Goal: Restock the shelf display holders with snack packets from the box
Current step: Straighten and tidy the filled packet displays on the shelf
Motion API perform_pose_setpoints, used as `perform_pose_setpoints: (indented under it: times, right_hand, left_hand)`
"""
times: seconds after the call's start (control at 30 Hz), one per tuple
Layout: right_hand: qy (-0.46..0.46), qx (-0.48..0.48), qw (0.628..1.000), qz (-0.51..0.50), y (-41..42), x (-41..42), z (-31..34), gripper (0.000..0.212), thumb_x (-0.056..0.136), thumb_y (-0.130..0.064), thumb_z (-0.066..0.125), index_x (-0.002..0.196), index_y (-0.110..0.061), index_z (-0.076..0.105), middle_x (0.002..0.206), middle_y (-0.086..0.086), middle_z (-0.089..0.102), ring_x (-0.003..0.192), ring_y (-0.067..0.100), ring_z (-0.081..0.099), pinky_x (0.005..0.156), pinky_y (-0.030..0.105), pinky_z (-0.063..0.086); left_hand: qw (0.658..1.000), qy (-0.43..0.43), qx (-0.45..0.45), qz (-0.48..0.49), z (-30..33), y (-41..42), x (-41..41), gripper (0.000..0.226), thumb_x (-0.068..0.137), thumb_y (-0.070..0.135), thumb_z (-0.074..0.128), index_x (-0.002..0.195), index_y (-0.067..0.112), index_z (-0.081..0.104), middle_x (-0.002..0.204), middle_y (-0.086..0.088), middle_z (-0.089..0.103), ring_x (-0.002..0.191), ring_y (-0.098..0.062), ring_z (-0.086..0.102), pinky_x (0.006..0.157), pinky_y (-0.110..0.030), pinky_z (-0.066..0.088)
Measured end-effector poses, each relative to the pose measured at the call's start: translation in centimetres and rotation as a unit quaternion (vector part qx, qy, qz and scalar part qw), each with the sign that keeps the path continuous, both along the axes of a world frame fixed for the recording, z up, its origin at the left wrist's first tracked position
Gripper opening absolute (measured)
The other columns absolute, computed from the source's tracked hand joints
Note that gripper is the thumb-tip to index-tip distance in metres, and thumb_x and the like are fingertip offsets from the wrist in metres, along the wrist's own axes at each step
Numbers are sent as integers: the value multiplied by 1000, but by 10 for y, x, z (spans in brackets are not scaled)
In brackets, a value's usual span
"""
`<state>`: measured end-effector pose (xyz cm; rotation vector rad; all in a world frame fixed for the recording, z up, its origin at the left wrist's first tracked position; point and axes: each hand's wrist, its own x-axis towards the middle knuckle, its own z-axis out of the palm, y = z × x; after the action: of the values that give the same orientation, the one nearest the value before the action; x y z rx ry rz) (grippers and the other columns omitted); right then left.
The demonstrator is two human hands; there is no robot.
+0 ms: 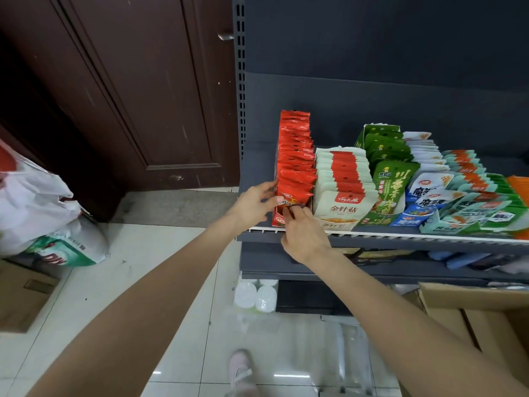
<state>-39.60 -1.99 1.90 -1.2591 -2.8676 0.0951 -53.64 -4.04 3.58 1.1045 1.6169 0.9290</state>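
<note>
While both arms reach toward the left end of the shelf (400, 239), the left hand (253, 206) rests against the left wall of the red holder (279, 216), its fingers (267, 186) loosely spread and fairly straight, the thumb lying across the holder's front corner. Just right of it, the right hand (305, 233) has its fingers (296, 214) curled and pinching the frontmost red packet (290, 202) at the near end of the holder. Behind that packet, a full row of red packets (296, 156) stands upright, running toward the far side of the shelf.

To the right, touching the red holder, stands a cream holder of cream-and-red packets (342, 184), then a green holder of green packets (386, 167), then blue-and-white packets (426, 184), then teal-and-orange packets (469, 190) toward the right edge. A dark grey back panel (372, 67) rises behind the shelf, with a slotted upright (240, 81) at its left.

Below, a lower shelf (400, 262) carries blurred goods. An open cardboard box (472, 316) sits on the floor at the near right. White bottles (256, 296) stand on the pale tiled floor (128, 282) under the shelves. At the far left is a dark brown door (128, 81), with white bags (37, 207) and a flat cardboard box (20, 296) beside it. A pink shoe (240, 368) shows at the bottom.
</note>
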Motion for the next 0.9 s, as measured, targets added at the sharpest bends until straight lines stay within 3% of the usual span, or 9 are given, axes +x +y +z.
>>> perform_pose_setpoints:
  times: [0.1,0.17,0.27,0.33,0.4,0.5,0.63,0.77,0.9]
  right_hand:
    - [-5,-32,999,-1,0,-2,9,39,93,-22,47,129,-7,48,128,10,52,118,26,44,102,32,34]
    - [18,-58,998,-8,-2,1,27,29,94,-20,45,117,-8,57,114,11,61,105,28,56,87,36,46]
    - [95,-19,995,-18,-4,13,62,22,93,-21,44,99,-12,63,86,7,66,76,28,63,61,31,45]
    - [180,17,983,-40,2,19,84,20,92,-21,46,92,-13,64,72,3,64,64,23,60,56,29,44]
    - [262,23,962,-77,22,16,98,19,91,-19,47,96,-13,64,74,3,65,67,22,61,61,33,49]
    - [268,-16,956,-122,65,2,100,28,92,-15,47,117,-9,57,108,11,64,100,25,60,85,36,48]
    - [212,-115,962,-129,121,-22,94,48,94,-13,45,141,-9,36,140,15,44,130,29,41,105,32,31]
    - [152,-206,958,-130,171,-47,87,66,95,-12,41,151,-17,7,159,7,3,146,19,6,116,29,10]
    - [126,-181,967,-124,189,-57,84,57,96,-16,42,149,-14,22,154,8,23,140,23,26,113,30,21]
  left_hand:
    - [1000,18,-1,-7,0,2,-2,56,92,31,57,143,23,34,132,-6,56,115,-21,58,89,-40,51]
    - [999,45,-2,-5,0,4,-3,69,88,34,64,146,23,28,138,-7,51,121,-22,53,101,-45,44]
    - [995,87,47,-18,8,6,-1,92,79,28,73,150,23,14,154,-5,25,138,-21,32,113,-42,29]
    - [987,117,88,-66,16,9,-2,96,78,20,74,150,25,10,158,1,11,144,-13,12,117,-35,16]
    - [989,64,98,-88,30,15,-4,87,79,15,63,151,24,15,157,4,11,142,-7,11,115,-29,16]
    - [988,-85,130,4,50,32,-7,63,76,11,48,138,17,37,137,8,42,130,-6,37,97,-11,29]
    - [994,-32,87,52,52,74,-22,53,96,10,41,147,10,26,150,-4,33,138,-16,30,103,-19,23]
    - [998,-58,17,31,48,108,-28,63,98,20,43,151,15,10,153,-4,26,139,-16,27,108,-25,23]
    - [994,-112,16,16,37,122,-28,40,98,17,44,137,25,38,127,-4,58,117,-19,55,94,-32,43]
